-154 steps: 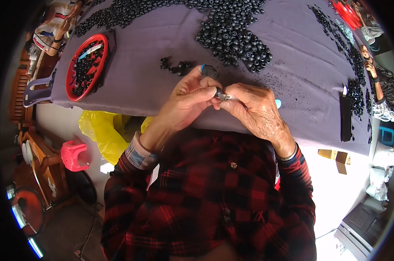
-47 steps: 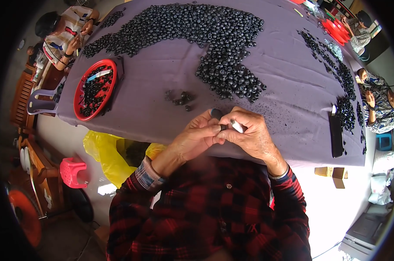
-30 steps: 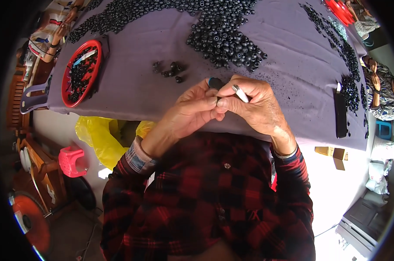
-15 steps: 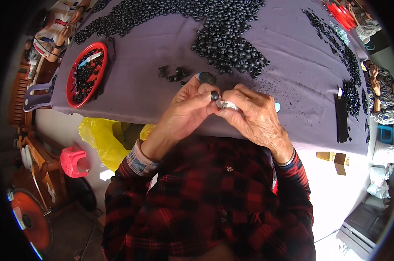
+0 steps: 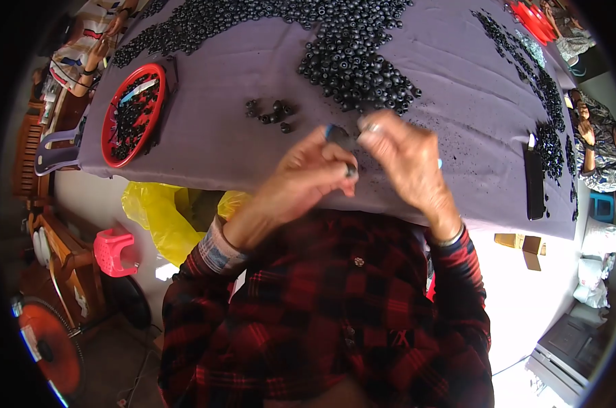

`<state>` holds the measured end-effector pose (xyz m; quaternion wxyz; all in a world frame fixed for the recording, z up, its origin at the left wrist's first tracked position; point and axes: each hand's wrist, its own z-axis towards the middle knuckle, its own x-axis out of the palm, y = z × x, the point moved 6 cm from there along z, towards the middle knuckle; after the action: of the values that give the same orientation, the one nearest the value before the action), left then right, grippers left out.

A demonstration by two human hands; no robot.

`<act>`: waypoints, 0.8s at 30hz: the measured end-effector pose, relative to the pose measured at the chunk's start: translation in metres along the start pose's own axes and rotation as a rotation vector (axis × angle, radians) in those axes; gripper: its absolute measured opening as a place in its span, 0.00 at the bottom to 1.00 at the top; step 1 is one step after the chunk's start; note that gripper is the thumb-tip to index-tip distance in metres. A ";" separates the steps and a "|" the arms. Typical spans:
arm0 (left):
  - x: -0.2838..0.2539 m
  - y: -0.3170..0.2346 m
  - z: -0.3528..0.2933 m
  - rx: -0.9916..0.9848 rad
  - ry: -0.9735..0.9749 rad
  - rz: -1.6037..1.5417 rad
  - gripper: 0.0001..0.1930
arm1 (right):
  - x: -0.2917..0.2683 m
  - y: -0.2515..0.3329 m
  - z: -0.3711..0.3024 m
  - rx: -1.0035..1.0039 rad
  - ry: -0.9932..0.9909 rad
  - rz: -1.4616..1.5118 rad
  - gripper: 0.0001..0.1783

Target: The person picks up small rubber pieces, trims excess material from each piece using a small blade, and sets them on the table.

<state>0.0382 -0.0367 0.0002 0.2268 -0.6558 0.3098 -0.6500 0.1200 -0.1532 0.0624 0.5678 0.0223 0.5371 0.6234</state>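
My left hand is over the near part of the purple-grey cloth, its thumb and a finger closed on a small black round piece. One of its fingers wears a dark cover with a blue edge. Farther up and to the right, my right hand is closed and blurred by motion. Something small and silvery shows at its fingertips, too smeared to name. Beyond it spreads a big heap of black round pieces, several with a hole. Left of my fingers lies a small group of similar pieces.
A red basin with black bits stands at the table's left edge. A long black object lies at right, near scattered black pieces. A yellow bag hangs at the near edge. Other people sit around the table.
My right hand has drawn away from my left, up towards the heap. My left hand has shifted slightly right, the black piece still in its fingers.
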 end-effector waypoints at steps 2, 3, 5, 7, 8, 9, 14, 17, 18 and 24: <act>0.003 0.001 0.000 -0.018 0.033 0.012 0.16 | -0.014 -0.022 0.002 0.208 0.002 0.156 0.11; 0.000 -0.004 0.004 0.020 0.028 -0.017 0.16 | -0.019 -0.026 0.002 0.215 0.010 0.204 0.12; -0.005 -0.009 0.008 0.046 0.010 -0.019 0.15 | -0.017 -0.023 -0.005 0.206 0.031 0.225 0.12; -0.009 -0.011 0.009 0.070 -0.008 -0.020 0.14 | -0.013 -0.018 -0.007 0.198 0.050 0.247 0.13; -0.010 -0.009 0.008 0.055 -0.028 -0.025 0.14 | -0.012 -0.010 -0.007 0.126 0.077 0.174 0.13; -0.011 -0.007 0.008 0.040 -0.049 -0.029 0.13 | -0.009 -0.003 -0.006 0.055 0.104 0.101 0.13; -0.010 -0.008 0.007 0.081 -0.018 -0.074 0.08 | 0.006 0.016 -0.010 -0.124 0.122 0.039 0.06; -0.010 -0.006 0.008 0.072 -0.017 -0.103 0.11 | 0.007 0.017 -0.010 -0.130 0.120 0.026 0.06; -0.009 -0.005 0.007 0.063 -0.018 -0.103 0.14 | 0.008 0.016 -0.010 -0.132 0.122 0.029 0.06; -0.006 -0.006 0.008 0.016 -0.033 -0.002 0.15 | 0.008 0.010 -0.007 -0.099 0.131 0.185 0.07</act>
<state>0.0470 -0.0290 0.0000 0.2363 -0.6651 0.3001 -0.6417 0.1054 -0.1500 0.0619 0.4720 0.0029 0.5372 0.6990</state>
